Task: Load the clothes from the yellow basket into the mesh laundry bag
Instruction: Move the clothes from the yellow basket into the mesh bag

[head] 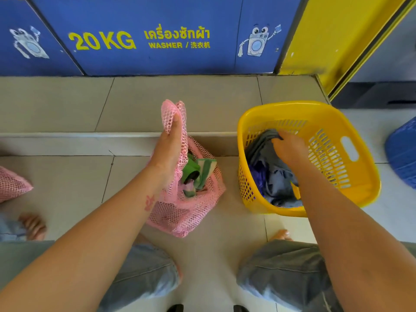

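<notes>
Inside, pink mesh bag (pixel 186 208) green cloth (pixel 198 171), yellow basket (pixel 337 122) grey clothes (pixel 263 145)

mesh bag (pixel 186 206) left of basket (pixel 351 122), clothes (pixel 276 181) inside

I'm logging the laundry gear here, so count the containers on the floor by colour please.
Pink mesh bags: 2, one held open, one at the left edge
Yellow basket: 1
Blue basket: 1, partly in view
Total: 4
</notes>
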A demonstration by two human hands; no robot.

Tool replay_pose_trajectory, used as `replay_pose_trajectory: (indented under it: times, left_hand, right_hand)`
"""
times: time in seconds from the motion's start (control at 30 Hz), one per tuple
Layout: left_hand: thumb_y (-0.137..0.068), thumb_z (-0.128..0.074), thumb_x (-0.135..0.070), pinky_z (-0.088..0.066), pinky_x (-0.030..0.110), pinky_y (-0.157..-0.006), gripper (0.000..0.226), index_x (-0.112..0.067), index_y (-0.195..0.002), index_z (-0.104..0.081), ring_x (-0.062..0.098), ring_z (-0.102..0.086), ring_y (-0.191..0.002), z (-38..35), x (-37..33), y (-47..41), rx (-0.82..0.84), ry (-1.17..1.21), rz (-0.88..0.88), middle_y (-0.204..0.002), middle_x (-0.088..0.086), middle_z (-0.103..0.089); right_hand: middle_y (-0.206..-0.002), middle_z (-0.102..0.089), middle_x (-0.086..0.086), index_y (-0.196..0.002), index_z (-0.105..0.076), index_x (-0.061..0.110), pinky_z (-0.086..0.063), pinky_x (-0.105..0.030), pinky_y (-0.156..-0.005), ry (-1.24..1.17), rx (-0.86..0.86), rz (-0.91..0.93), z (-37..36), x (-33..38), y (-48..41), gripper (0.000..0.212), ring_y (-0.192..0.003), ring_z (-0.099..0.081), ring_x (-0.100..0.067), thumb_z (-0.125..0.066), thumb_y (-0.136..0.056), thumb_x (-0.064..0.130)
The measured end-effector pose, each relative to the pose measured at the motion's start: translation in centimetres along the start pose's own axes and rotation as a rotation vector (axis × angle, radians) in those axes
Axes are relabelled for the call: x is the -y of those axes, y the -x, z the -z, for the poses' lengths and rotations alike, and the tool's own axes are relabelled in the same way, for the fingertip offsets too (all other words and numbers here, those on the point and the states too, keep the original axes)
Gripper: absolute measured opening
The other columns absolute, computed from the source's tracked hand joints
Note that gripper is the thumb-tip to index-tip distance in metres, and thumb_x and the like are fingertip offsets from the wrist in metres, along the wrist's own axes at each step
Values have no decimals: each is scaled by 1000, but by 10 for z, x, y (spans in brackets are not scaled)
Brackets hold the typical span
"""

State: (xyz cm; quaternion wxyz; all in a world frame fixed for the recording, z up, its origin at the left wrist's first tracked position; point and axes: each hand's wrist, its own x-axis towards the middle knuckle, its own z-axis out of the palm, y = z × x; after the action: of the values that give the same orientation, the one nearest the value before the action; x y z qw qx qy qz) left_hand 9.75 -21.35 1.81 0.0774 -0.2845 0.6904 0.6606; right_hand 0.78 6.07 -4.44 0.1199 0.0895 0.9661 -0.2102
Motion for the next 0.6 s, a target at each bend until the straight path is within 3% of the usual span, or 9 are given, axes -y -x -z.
replay_pose_trajectory:
  times: [0.07,0.17,0.23,0.33,0.47,0.6]
  left_hand:
    - [-71,-37,-93,-40,56,-110,101,-28,-148,-41,30,-55,-129,9,-6,9,-23,21,-16,-144,7,-56]
    - [-87,-32,-80,-50,49,-102,85,-21,-148,-42,28,-64,-116,22,-15,23,-19,35,-71,-137,10,-61]
    - [-90,-31,-77,-53,41,-94,80,-22,-146,-45,23,-66,-110,31,-19,30,-38,48,-81,-133,5,-63]
    - [-89,-33,-78,-46,50,-106,80,-26,-147,-44,27,-62,-121,45,-21,35,-70,98,-89,-140,7,-60]
    - [-87,-32,-81,-42,55,-110,83,-26,-148,-44,31,-60,-125,57,-22,40,-40,136,-99,-141,10,-59]
    - [-77,-35,-88,-38,58,-112,93,-31,-150,-39,31,-57,-129,65,-18,43,19,167,-126,-147,10,-54]
  right_hand:
    - [-129,-55,-24,-136,-46,15,-41,-49,-94,-192,-56,48,16,12,15,39,-117,-50,-44,-37,-99,24]
    - [-80,-50,-12,-89,-48,20,-33,-42,-68,-495,-241,142,38,33,46,17,-76,-48,-32,-33,-96,18]
    - [-67,-38,0,-71,-35,26,-27,-37,-62,-661,-345,177,55,50,66,26,-62,-35,-18,-33,-95,16]
    - [-65,-34,8,-69,-32,28,-27,-27,-58,-842,-443,258,85,78,93,31,-56,-31,-4,-32,-95,12]
    - [-70,-34,8,-73,-34,23,-30,-14,-56,-962,-427,434,115,119,119,28,-57,-32,2,-32,-96,6]
    - [-75,-42,2,-77,-40,17,-36,-16,-63,-1025,-311,536,117,153,134,23,-66,-39,-3,-34,-96,6]
